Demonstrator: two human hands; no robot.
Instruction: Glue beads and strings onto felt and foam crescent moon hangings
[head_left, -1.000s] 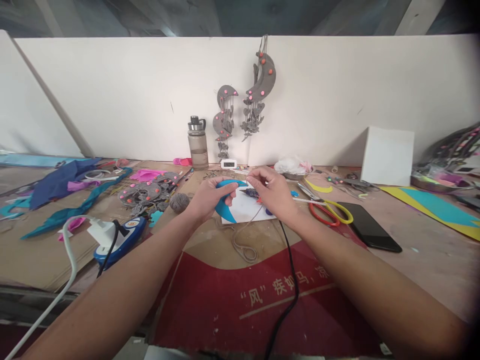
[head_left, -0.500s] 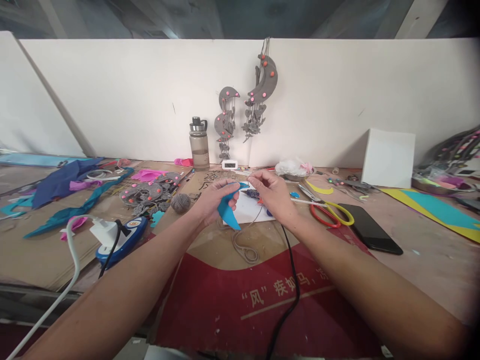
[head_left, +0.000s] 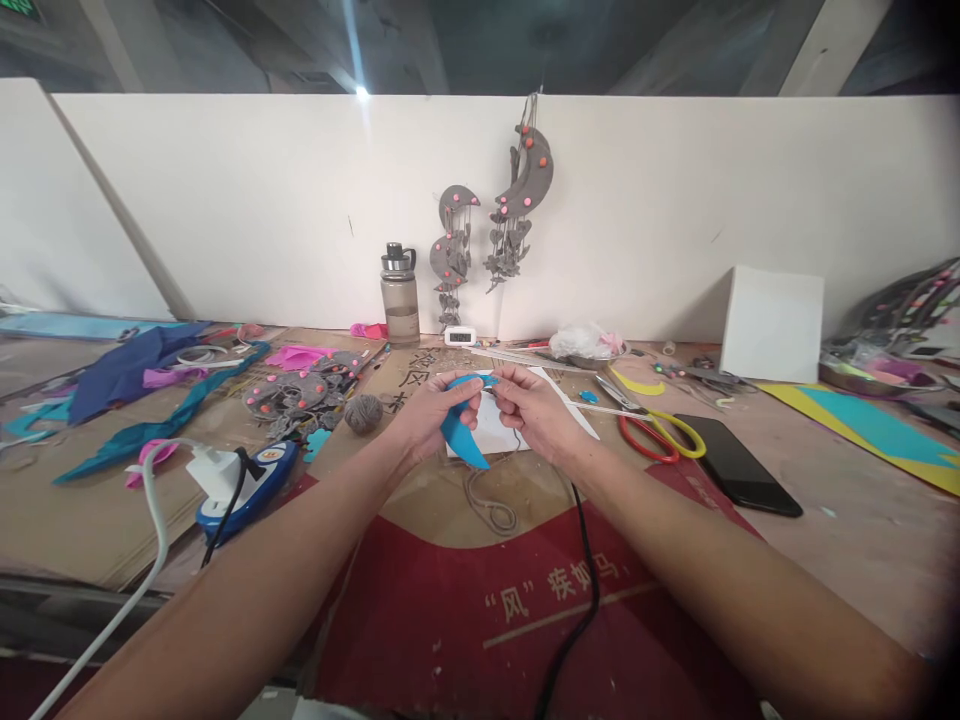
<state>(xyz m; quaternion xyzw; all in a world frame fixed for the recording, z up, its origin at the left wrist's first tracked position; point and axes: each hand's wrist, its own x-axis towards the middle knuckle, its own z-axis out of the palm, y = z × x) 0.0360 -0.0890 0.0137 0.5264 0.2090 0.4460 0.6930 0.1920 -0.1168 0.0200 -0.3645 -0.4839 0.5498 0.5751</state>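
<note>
My left hand (head_left: 444,412) grips a blue felt crescent (head_left: 463,440) between thumb and fingers, its pointed lower end hanging free. Close against it, my right hand (head_left: 525,408) is closed in a pinch at the crescent's upper end. Grey yarn (head_left: 491,515) runs up from a loose loop on the board to the right fingers, which hide its end. Behind and below both hands lies a white sheet (head_left: 480,425). A black cable (head_left: 585,590) passes under my right wrist.
Right of the hands lie scissors (head_left: 664,435) with red and yellow handles and a black phone (head_left: 739,465). To the left are a yarn ball (head_left: 364,412), grey felt pieces (head_left: 300,395) and a blue power strip (head_left: 251,490). A water bottle (head_left: 400,295) stands behind.
My right hand has turned and come closer to the left, its fingers now meeting the crescent's upper end. A dark object visible beside the right hand earlier is now hidden. The view has tilted slightly upward.
</note>
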